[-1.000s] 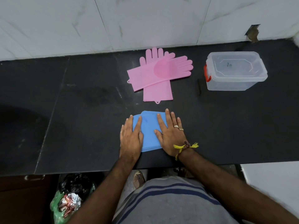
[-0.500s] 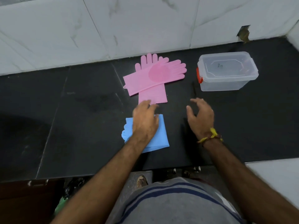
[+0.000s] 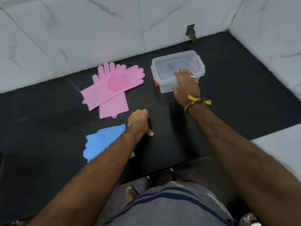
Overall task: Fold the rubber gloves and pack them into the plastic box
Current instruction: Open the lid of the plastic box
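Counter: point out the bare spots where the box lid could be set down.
Bare counter lies right of the plastic box, and left of the pink gloves. The middle is crowded: blue gloves, left hand, right hand.

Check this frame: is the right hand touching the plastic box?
Touching. The head view shows the right hand laid on the lidded plastic box, fingers spread on the lid and thumb against the near wall.

Beside one lidded plastic box (image 3: 193, 66), two crossed pink gloves (image 3: 112, 88) and one folded blue glove bundle (image 3: 101, 141) are counted.
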